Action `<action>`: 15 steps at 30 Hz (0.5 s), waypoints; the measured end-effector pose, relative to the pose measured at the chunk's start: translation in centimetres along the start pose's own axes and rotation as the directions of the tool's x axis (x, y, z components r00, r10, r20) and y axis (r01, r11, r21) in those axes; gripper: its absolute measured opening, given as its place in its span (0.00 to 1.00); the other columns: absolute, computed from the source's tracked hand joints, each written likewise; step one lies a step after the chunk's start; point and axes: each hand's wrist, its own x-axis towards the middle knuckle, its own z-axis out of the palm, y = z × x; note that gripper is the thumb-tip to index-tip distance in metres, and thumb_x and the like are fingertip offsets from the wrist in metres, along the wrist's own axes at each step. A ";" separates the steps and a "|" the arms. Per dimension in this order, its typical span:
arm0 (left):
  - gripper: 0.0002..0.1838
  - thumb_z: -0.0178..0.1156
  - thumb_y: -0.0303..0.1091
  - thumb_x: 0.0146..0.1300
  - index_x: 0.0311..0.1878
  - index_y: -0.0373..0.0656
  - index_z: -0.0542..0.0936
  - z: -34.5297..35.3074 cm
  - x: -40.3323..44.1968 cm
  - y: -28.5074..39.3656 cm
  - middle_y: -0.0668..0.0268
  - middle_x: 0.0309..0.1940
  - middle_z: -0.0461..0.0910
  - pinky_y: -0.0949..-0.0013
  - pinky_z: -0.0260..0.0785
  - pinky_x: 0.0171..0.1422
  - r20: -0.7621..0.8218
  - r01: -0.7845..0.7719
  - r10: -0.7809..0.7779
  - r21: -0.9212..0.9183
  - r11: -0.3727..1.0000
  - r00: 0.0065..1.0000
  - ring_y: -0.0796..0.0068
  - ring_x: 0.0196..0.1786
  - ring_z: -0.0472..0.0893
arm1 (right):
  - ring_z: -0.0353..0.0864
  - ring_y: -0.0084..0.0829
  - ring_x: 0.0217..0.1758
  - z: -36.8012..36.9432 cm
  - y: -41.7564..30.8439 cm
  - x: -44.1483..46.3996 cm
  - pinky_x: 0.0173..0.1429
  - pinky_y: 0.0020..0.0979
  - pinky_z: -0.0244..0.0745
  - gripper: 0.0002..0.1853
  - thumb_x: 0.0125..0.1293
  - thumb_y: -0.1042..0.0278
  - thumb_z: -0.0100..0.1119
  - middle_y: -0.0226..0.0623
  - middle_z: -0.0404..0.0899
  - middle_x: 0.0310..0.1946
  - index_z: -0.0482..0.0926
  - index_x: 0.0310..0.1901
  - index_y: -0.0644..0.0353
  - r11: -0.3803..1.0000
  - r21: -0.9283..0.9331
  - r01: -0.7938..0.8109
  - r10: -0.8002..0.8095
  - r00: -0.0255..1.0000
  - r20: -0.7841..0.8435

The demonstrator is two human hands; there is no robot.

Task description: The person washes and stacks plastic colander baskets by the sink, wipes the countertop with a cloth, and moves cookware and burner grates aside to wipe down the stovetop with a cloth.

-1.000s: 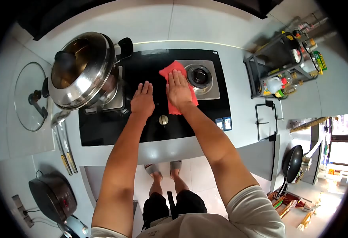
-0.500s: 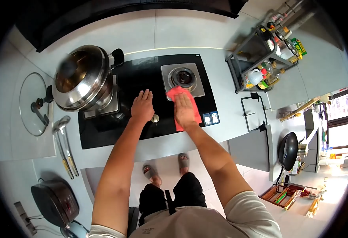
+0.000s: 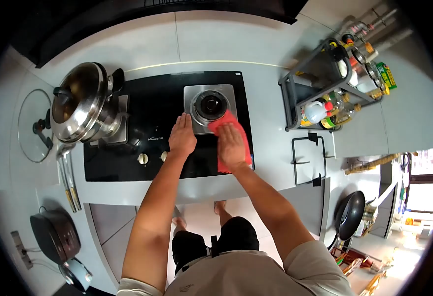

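My right hand (image 3: 232,148) presses a red cloth (image 3: 246,143) against the black glass cooktop (image 3: 152,113), with the fingers on top of the cloth. The cloth's upper end touches the lower right part of the burner plate (image 3: 191,93). The round burner (image 3: 211,103) has no pan support on it. Just left of the cloth, my left hand (image 3: 183,134) lies with straight fingers at the plate's lower left corner and holds nothing. Two control knobs (image 3: 142,158) show left of it.
A lidded steel pot (image 3: 86,111) stands on the left burner. Left of it are a glass lid (image 3: 31,126) and ladles (image 3: 67,177). To the right are a metal pan support (image 3: 309,160), a rack (image 3: 289,98) with bottles, and a black wok (image 3: 349,214).
The view has shifted, showing the cooktop further left. My left hand has moved right, closer to the burner plate and the cloth. The right hand stays on the cloth near the plate's lower right.
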 end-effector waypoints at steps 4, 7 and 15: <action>0.32 0.53 0.28 0.71 0.79 0.38 0.70 1.2 1.0 0.2 0.53 0.80 0.70 0.55 0.57 0.87 -0.120 0.029 -0.031 -0.019 0.999 0.992 0.53 0.84 0.66 | 0.75 0.51 0.74 -1.4 0.0 1.3 0.79 0.50 0.69 0.20 0.72 0.67 0.62 0.46 0.81 0.66 0.83 0.62 0.62 0.987 0.155 0.051 -0.050 0.999 -0.014; 0.32 0.52 0.28 0.71 0.79 0.38 0.70 1.2 1.7 0.6 0.54 0.81 0.70 0.55 0.57 0.87 -0.130 0.060 -0.062 -0.020 0.998 0.990 0.53 0.84 0.66 | 0.76 0.50 0.74 0.0 2.2 1.6 0.77 0.50 0.70 0.18 0.73 0.65 0.62 0.45 0.81 0.66 0.84 0.60 0.62 0.986 0.132 -0.098 0.107 0.993 -0.057; 0.32 0.54 0.26 0.70 0.79 0.40 0.70 1.5 3.5 0.4 0.56 0.82 0.68 0.51 0.52 0.89 -0.199 0.061 -0.056 0.018 0.998 0.978 0.53 0.85 0.64 | 0.73 0.50 0.76 1.5 6.5 6.8 0.78 0.49 0.68 0.20 0.72 0.71 0.60 0.46 0.79 0.68 0.80 0.64 0.63 0.992 0.098 -0.083 0.081 0.996 0.023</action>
